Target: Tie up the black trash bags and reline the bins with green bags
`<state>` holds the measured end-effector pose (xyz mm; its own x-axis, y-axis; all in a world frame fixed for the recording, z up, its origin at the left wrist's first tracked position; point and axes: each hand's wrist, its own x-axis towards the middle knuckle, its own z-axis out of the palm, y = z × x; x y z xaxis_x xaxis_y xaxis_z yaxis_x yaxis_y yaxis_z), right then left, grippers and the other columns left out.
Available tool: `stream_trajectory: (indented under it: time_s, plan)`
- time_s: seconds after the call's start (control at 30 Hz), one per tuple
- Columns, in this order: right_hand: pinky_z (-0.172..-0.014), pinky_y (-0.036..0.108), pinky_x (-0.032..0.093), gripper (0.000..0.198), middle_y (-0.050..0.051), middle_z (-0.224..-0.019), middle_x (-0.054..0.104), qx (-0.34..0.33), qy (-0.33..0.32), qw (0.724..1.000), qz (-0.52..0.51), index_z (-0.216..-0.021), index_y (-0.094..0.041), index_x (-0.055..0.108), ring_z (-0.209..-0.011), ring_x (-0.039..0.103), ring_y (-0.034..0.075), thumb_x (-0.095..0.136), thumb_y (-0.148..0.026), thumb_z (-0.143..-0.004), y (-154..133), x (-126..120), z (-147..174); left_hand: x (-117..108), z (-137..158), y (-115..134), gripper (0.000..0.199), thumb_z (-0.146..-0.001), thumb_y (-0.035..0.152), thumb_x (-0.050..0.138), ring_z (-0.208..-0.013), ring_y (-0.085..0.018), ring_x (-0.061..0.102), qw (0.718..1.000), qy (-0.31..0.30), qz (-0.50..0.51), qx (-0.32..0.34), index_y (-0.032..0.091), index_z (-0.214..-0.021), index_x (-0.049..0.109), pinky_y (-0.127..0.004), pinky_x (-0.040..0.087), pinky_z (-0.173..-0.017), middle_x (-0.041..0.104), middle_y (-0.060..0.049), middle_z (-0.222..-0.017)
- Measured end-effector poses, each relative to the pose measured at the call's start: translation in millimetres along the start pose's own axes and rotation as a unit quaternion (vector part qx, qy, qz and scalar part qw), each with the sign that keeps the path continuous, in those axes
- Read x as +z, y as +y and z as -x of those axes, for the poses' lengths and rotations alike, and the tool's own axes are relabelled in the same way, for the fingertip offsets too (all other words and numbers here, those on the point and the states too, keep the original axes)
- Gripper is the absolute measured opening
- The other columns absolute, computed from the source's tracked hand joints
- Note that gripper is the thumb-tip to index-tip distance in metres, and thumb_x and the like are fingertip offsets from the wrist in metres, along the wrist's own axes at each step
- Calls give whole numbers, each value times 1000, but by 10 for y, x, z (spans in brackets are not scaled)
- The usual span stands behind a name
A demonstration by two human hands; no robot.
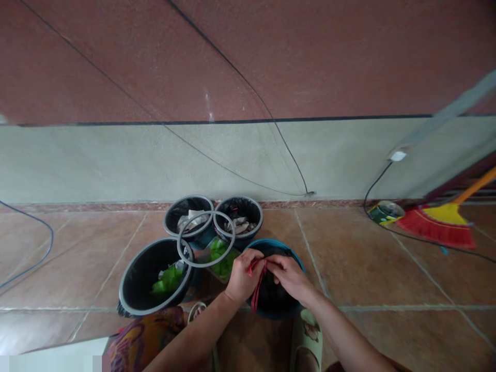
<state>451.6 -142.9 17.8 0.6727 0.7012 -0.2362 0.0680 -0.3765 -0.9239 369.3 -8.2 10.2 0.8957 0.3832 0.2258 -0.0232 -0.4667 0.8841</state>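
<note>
Both hands meet over a blue bin (pixel 296 252) with a dark bag inside it. My left hand (pixel 245 274) pinches a thin red string (pixel 254 298), whose strands hang down in front of the bag. From the other side, my right hand (pixel 289 276) has its fingers closed on the same red string, close to the left fingertips. What lies beneath the fingers in the bin is dark and partly hidden by the hands. A loose grey ring (pixel 180 243) rests across the neighbouring bins, left of my hands.
Black-lined bins with rubbish stand left: a large one (pixel 132 279) and two smaller ones (pixel 168 227) (pixel 258 227). Between them is a green-filled clear container (pixel 225 263). A red broom (pixel 437 227), a tin (pixel 387 212) and a black cable (pixel 426 238) are right. My slippers (pixel 315 330) flank the blue bin.
</note>
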Motion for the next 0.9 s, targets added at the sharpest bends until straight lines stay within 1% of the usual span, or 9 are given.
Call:
stream_trajectory:
  time_s: [0.13,0.23,0.33,0.4,0.47,0.57,0.67,0.83,0.9]
  plan:
    - [-51,23,42,29,0,-66,64,12,14,999,27,-87,-16,71,-50,56,11,47,-31,-84,-54,-9,30,-1,-23,-34,10,-81,14,58,-76,-14,61,999,-26,9,-23,18,-76,66,-24,46,-74,65,-1,-78]
    - [-51,23,43,27,0,-66,65,47,37,997,52,-87,-18,69,-50,59,12,44,-29,-84,-107,-7,50,12,-25,-48,12,-81,15,58,-73,-13,59,999,-36,14,-32,18,-71,65,-23,44,-70,63,-1,-73]
    - [-58,25,45,26,2,-67,68,62,72,988,123,-85,-19,67,-56,64,14,42,-25,-86,-127,-2,52,32,-21,-67,16,-80,16,58,-69,-13,55,998,-34,-12,-41,18,-64,58,-24,42,-66,59,0,-68]
    - [-66,27,46,25,5,-75,72,39,87,973,210,-83,-19,67,-67,67,16,43,-23,-87,-120,-7,48,34,-14,-82,17,-80,14,56,-68,-13,53,997,-44,-43,-41,18,-64,54,-24,40,-66,57,0,-68]
    - [-72,29,44,24,8,-83,74,28,95,948,303,-84,-20,67,-78,69,20,43,-23,-88,-110,-20,49,21,-2,-99,18,-80,10,53,-68,-14,52,995,-60,-75,-35,19,-65,50,-25,39,-65,55,0,-70]
    - [-70,30,42,26,10,-86,74,58,105,909,400,-86,-20,67,-82,69,22,42,-23,-90,-109,-40,66,-15,23,-141,20,-76,1,46,-70,-14,51,990,-86,-109,-37,19,-68,47,-25,38,-65,54,-1,-73]
    - [-66,29,41,26,9,-85,74,84,109,888,439,-86,-22,66,-81,69,21,41,-24,-90,-106,-30,83,-30,41,-210,23,-72,-3,45,-71,-15,52,983,-102,-137,-69,19,-69,47,-26,39,-67,55,-3,-75]
    - [-68,30,40,28,9,-85,74,63,98,900,421,-85,-21,66,-83,69,22,39,-22,-91,-67,0,74,13,52,-347,18,-77,2,46,-77,-17,55,975,-122,-144,-115,17,-71,54,-29,43,-74,58,-5,-80]
    - [-70,30,41,28,9,-84,73,36,91,912,399,-86,-19,65,-83,68,21,37,-21,-92,-59,-5,75,37,74,-386,16,-74,6,53,-82,-17,57,975,-145,-118,-123,16,-84,61,-30,46,-78,61,-6,-92]
